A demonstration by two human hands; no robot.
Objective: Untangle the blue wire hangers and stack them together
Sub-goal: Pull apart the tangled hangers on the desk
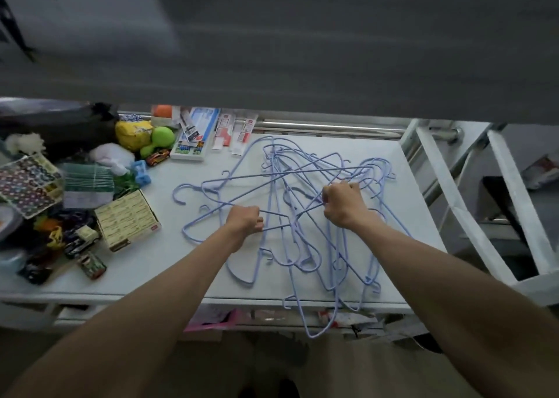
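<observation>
Several light blue wire hangers (284, 168) lie in a crossed, tangled heap on the white table (169, 264), spreading from its middle to its right side. Some of them stick out over the front edge. My left hand (245, 220) is closed around a wire at the left of the heap. At the upper right of the heap, my right hand (343, 201) grips wires where several cross. Both forearms reach in from below.
The table's left part is crowded: a cardboard box of small packs (127, 219), toy cars (90, 264), a green plush toy (160, 140), a yellow bag (133, 133), sticker sheets (27, 183). Flat packets (196, 137) line the back edge. White metal frames (514, 216) stand on the right.
</observation>
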